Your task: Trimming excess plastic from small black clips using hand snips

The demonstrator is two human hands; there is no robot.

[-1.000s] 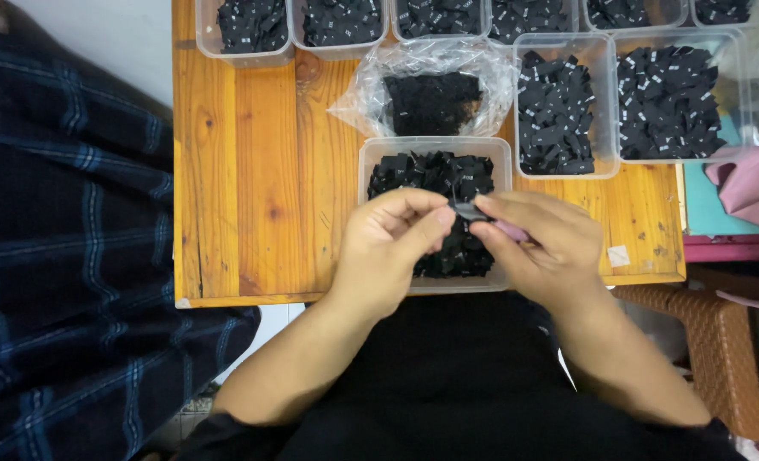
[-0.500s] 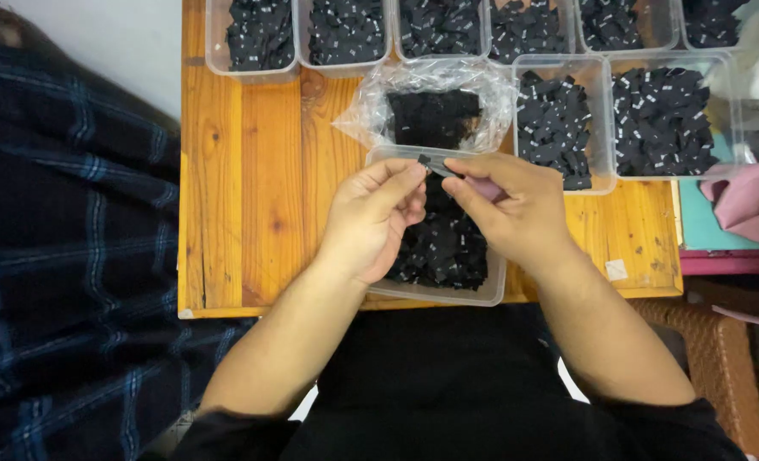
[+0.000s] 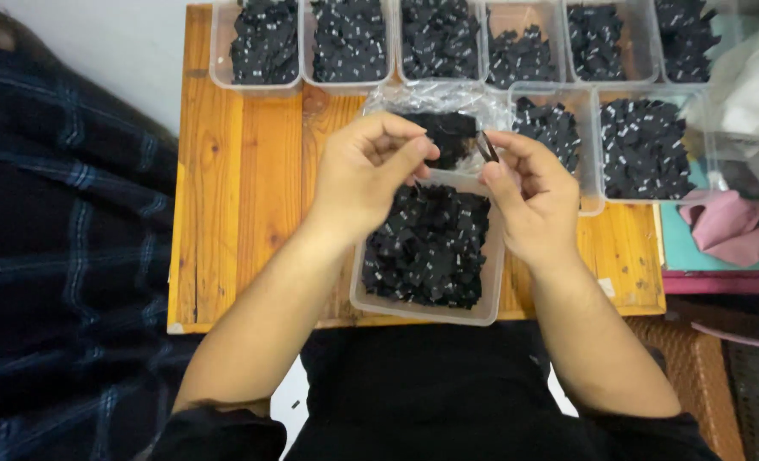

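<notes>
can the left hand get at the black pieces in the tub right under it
Probably yes: the left hand hovers just above the open, lidless tub of black pieces, with nothing between them.

A small dark piece (image 3: 486, 146), narrow and tilted, is pinched between the fingertips of the right hand (image 3: 529, 201), raised above the far edge of a clear plastic tub (image 3: 488, 282) heaped with black pieces, which stands at the near edge of the wooden surface (image 3: 234, 213).
</notes>
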